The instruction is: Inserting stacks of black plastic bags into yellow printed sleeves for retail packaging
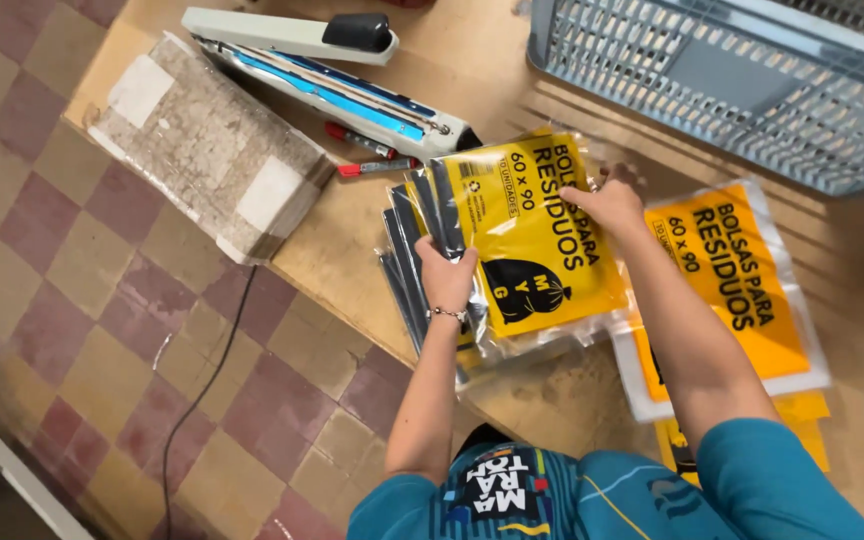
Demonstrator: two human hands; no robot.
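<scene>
Together, our left hand (447,275) grips the near edge of a fanned stack of clear plastic packets with yellow inserts (532,235), while our right hand (607,205) pinches its far edge, above the wooden surface (352,250); more such packets (742,280) lie just right.

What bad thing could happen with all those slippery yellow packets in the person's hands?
1. The stack of yellow packets is fanned out between the left hand and right hand; the glossy plastic might slide and spill.
2. It sits close to the table edge, so loose packets could drop onto the tiled floor.
3. The heat sealer lies open nearby; a sliding packet might knock the markers beside it.
</scene>
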